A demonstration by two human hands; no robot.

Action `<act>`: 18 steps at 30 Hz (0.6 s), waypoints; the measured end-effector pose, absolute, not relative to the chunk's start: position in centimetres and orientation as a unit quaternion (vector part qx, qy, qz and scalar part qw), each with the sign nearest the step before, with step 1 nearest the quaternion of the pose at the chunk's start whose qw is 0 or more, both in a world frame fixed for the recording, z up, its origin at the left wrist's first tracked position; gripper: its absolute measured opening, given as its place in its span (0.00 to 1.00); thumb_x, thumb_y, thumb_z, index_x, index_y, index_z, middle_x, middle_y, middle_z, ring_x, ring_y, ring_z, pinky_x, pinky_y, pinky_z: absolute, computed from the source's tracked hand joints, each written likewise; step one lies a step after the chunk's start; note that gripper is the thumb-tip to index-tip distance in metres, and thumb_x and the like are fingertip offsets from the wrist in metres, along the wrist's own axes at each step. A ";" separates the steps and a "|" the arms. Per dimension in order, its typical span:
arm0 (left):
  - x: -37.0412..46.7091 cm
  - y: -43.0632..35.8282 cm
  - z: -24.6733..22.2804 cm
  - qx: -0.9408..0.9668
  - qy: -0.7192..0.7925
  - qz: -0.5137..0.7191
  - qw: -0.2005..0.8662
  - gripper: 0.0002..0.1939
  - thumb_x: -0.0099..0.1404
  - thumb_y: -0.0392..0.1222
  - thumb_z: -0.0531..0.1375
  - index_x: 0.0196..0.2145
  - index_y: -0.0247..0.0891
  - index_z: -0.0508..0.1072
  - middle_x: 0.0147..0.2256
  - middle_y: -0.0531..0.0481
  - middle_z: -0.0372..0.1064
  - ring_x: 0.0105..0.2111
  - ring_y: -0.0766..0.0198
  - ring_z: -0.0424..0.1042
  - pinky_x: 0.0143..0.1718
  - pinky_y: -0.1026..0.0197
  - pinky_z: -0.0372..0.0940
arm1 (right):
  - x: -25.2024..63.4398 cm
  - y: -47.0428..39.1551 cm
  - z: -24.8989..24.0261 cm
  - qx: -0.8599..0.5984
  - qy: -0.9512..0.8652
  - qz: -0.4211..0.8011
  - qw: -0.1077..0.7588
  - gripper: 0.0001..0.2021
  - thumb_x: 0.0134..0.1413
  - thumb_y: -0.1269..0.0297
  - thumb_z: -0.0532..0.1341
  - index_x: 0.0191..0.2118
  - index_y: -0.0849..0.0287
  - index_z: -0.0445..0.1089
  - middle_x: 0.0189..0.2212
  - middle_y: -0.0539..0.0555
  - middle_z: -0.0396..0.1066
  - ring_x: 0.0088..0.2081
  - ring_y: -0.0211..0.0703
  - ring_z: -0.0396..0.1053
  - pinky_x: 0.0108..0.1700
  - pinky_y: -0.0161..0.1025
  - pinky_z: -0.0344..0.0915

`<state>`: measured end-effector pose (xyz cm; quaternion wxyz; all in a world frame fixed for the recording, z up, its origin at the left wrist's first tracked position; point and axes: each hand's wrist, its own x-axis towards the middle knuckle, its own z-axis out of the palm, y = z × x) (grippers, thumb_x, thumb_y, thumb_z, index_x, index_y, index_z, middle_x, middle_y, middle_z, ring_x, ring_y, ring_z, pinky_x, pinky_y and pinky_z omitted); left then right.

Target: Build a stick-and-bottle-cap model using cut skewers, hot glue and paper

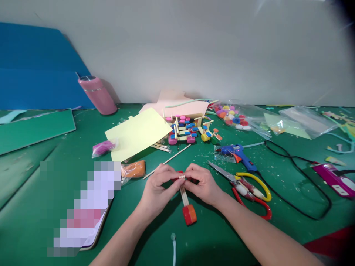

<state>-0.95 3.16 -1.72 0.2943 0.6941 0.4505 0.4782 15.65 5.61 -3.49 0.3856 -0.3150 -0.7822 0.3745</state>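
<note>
My left hand (163, 183) and my right hand (200, 183) meet over the table, closed around the near-upright end of several thin wooden sticks (184, 196). The pale cut ends of the sticks show between my fingertips, with a bit of red material beside them, mostly covered by the fingers. At the lower end of the sticks sits a red and orange block (189, 215), which looks like modelling clay. A single long wooden stick (166, 161) lies just beyond my left hand. Bagged orange clay (133, 170) rests to the left of it.
Scissors (222, 172) and a blue glue gun (240, 154) with a black cord lie right. Small stick-and-clay models (183, 135) stand behind yellow paper (138, 133). A phone (95, 229), a pink bottle (98, 96), a purple power strip (334, 181) and bagged pompoms (233, 117) surround them.
</note>
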 end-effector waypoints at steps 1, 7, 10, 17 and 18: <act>-0.9 3.2 -1.7 0.694 0.451 0.477 0.296 0.05 0.56 0.35 0.61 0.31 0.40 0.76 0.24 0.51 0.66 0.27 0.64 0.67 0.27 0.61 0.63 | 15.6 5.6 -3.5 -0.315 -0.782 0.375 0.386 0.06 0.53 0.68 0.58 0.36 0.58 0.73 0.27 0.50 0.62 0.28 0.36 0.62 0.29 0.32 0.60; -0.9 3.2 -1.8 0.692 0.447 0.478 0.304 0.06 0.56 0.34 0.61 0.32 0.40 0.76 0.25 0.51 0.67 0.28 0.63 0.66 0.28 0.61 0.62 | 15.7 5.6 -3.4 -0.313 -0.781 0.378 0.386 0.06 0.53 0.68 0.59 0.36 0.58 0.73 0.27 0.50 0.62 0.28 0.36 0.62 0.29 0.32 0.60; -0.9 3.3 -1.9 0.692 0.445 0.481 0.303 0.06 0.56 0.34 0.61 0.32 0.40 0.77 0.25 0.51 0.67 0.28 0.63 0.66 0.28 0.61 0.62 | 15.6 5.6 -3.4 -0.313 -0.781 0.378 0.386 0.06 0.53 0.69 0.59 0.36 0.58 0.73 0.27 0.50 0.62 0.28 0.36 0.62 0.29 0.32 0.60; -1.0 3.2 -1.9 0.692 0.444 0.481 0.303 0.06 0.56 0.34 0.60 0.32 0.39 0.76 0.25 0.50 0.67 0.28 0.63 0.67 0.29 0.61 0.62 | 15.6 5.7 -3.3 -0.315 -0.783 0.374 0.384 0.06 0.53 0.68 0.58 0.36 0.58 0.73 0.26 0.50 0.62 0.27 0.36 0.61 0.28 0.32 0.59; -1.0 3.2 -1.9 0.693 0.445 0.480 0.303 0.06 0.56 0.34 0.60 0.32 0.38 0.76 0.25 0.50 0.67 0.28 0.63 0.67 0.29 0.60 0.62 | 15.6 5.7 -3.3 -0.316 -0.784 0.373 0.383 0.06 0.53 0.68 0.58 0.36 0.58 0.73 0.26 0.50 0.62 0.27 0.36 0.61 0.28 0.32 0.59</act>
